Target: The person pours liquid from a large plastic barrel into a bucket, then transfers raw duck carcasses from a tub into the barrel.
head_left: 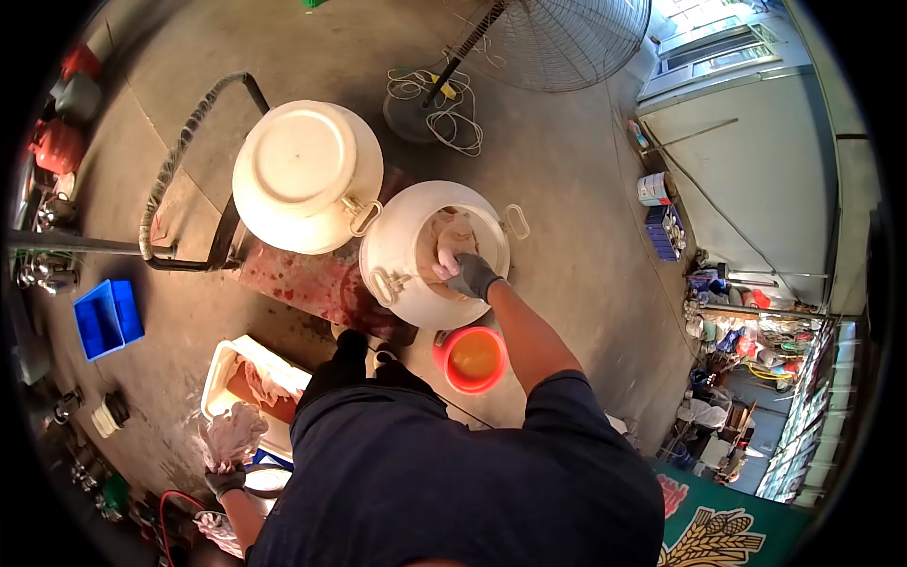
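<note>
My right hand (470, 276), in a grey glove, reaches into the open mouth of a white barrel (392, 236) and is closed on a pale pink piece of meat (444, 263). More pinkish contents show inside the barrel. At the lower left, my left hand (225, 480), also gloved, holds up a bunch of pale, crumpled meat or film (232, 437); which of these I cannot tell. Just beyond it stands a cream tub (219, 373) with pinkish pieces in it.
A lidded white barrel (300, 165) and the open one stand on a stained red cart (293, 283) with a curved handle (175, 156). Near my feet is a red bucket (472, 361) of orange liquid. A blue crate (109, 319) lies left; a large fan (567, 42) stands ahead.
</note>
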{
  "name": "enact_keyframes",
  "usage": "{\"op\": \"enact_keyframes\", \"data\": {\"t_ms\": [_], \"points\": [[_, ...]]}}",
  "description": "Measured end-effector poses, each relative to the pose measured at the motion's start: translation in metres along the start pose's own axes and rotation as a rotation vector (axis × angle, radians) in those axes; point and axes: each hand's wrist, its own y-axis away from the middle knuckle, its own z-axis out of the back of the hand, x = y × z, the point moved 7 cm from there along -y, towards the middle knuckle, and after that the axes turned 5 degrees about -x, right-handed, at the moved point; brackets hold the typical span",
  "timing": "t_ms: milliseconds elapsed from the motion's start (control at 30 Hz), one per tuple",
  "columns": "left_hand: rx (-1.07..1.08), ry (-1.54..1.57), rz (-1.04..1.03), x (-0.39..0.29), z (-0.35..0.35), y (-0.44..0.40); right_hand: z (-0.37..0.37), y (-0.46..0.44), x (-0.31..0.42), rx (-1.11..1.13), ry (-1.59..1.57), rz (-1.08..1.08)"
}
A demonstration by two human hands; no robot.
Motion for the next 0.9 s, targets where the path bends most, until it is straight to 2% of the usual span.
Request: {"op": "enact_keyframes", "data": {"t_ms": [33, 67, 100, 167, 233, 267, 300, 367, 433, 500, 533, 567, 600, 633, 667, 700, 733, 767, 800, 900], "points": [[0.074, -0.035, 0.030, -0.003, -0.014, 0.007, 0.003, -0.004, 0.004, -0.007, -0.010, -0.005], [0.005, 0.015, -0.030, -0.005, -0.017, 0.012, 0.003, -0.007, 0.013, 0.033, 0.035, 0.069], [0.008, 0.012, -0.035, -0.009, -0.009, -0.009, 0.007, -0.007, 0.026, 0.074, 0.081, 0.145], [0.038, -0.132, 0.008, -0.012, 0.010, -0.059, 0.003, -0.010, 0.029, 0.140, 0.016, 0.092], [-0.006, -0.022, 0.031, -0.002, -0.003, -0.034, -0.009, -0.029, 0.015, -0.025, -0.109, 0.159], [-0.040, -0.056, 0.005, -0.004, -0.005, -0.029, 0.002, -0.013, 0.033, 0.078, 0.177, 0.316], [-0.074, -0.096, -0.021, -0.008, -0.004, -0.023, -0.003, -0.013, 0.028, 0.081, 0.166, 0.304], [-0.093, -0.138, -0.045, -0.010, -0.010, -0.033, -0.041, -0.017, -0.005, 0.467, 0.678, 0.333], [-0.047, -0.053, -0.023, -0.012, -0.013, -0.049, -0.050, -0.023, -0.011, 0.387, 0.550, 0.351], [-0.042, -0.053, -0.025, -0.006, -0.019, -0.030, -0.020, -0.021, 0.006, -0.052, -0.123, 0.262], [-0.055, -0.096, -0.028, -0.001, -0.023, -0.017, -0.014, -0.005, 0.006, 0.014, -0.424, -0.026], [-0.069, -0.143, -0.032, -0.001, -0.024, -0.009, -0.015, 0.010, 0.008, 0.013, -0.431, -0.026], [0.056, -0.170, -0.025, 0.001, -0.030, -0.008, -0.013, 0.027, 0.006, -0.041, -0.661, -0.022], [-0.056, -0.150, -0.015, 0.001, -0.025, 0.003, -0.012, 0.044, -0.001, -0.099, -0.893, -0.017], [0.274, -0.205, 0.064, 0.003, -0.044, 0.013, -0.019, 0.054, -0.025, -0.194, -0.592, 0.024], [0.605, -0.259, 0.144, 0.008, -0.054, 0.014, -0.010, 0.072, -0.031, -0.202, -0.603, 0.025], [0.434, -0.297, 0.099, 0.009, -0.050, 0.006, 0.012, 0.096, -0.020, -0.244, -0.388, 0.093], [0.315, -0.295, -0.203, 0.006, -0.050, 0.020, 0.022, 0.115, -0.013, -0.282, -0.173, 0.156], [0.316, -0.312, -0.223, 0.009, -0.053, 0.034, 0.020, 0.123, -0.017, -0.289, -0.186, 0.155], [0.490, -0.421, -0.190, 0.016, -0.067, 0.089, 0.016, 0.140, -0.029, -0.365, -0.395, 0.080]]}}
